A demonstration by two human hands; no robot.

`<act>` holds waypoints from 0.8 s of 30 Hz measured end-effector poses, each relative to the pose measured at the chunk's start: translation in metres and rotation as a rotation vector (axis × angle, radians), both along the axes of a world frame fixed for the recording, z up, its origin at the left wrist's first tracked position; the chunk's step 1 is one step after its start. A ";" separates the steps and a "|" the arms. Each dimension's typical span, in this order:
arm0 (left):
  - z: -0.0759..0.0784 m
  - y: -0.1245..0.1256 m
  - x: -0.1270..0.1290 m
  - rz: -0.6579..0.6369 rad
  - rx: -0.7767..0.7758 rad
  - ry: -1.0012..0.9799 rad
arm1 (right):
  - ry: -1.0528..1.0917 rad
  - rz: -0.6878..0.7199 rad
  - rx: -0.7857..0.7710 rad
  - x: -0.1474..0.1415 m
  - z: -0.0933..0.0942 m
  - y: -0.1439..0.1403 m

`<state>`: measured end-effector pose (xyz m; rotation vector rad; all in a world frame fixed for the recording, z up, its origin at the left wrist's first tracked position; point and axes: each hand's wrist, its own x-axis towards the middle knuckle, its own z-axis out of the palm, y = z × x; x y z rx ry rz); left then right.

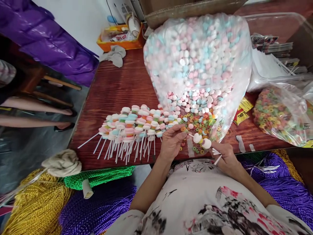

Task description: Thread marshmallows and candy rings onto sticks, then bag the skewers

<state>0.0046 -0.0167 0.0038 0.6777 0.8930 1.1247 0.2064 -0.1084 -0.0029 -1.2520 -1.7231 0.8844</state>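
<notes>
Left hand [173, 143]: thumb and fingertip narrowed at the candy stick [197, 138], right of frame centre; cannot tell if pinching. Right hand [226, 157] grips its near end plus spare sticks [216, 152]. Step appears threading; next calls for steady hold, centred push. Outward: gummy rings [198, 124]; loaded sticks [137, 122], left of centre.

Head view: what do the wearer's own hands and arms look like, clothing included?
The left hand and right hand are ungloved, the forearms uncovered. Pale sleeves end around the elbows, belonging to a whitish top with a dark, red and pink floral print.
</notes>
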 end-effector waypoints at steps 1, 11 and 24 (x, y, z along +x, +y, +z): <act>0.000 0.000 0.002 0.035 0.020 -0.009 | -0.010 0.013 -0.003 -0.001 0.002 0.001; -0.021 -0.005 0.007 0.138 0.288 0.254 | -0.033 0.006 -0.037 -0.002 0.000 0.005; -0.006 -0.004 0.006 0.079 0.179 0.083 | 0.165 -0.060 -0.085 -0.006 -0.028 0.005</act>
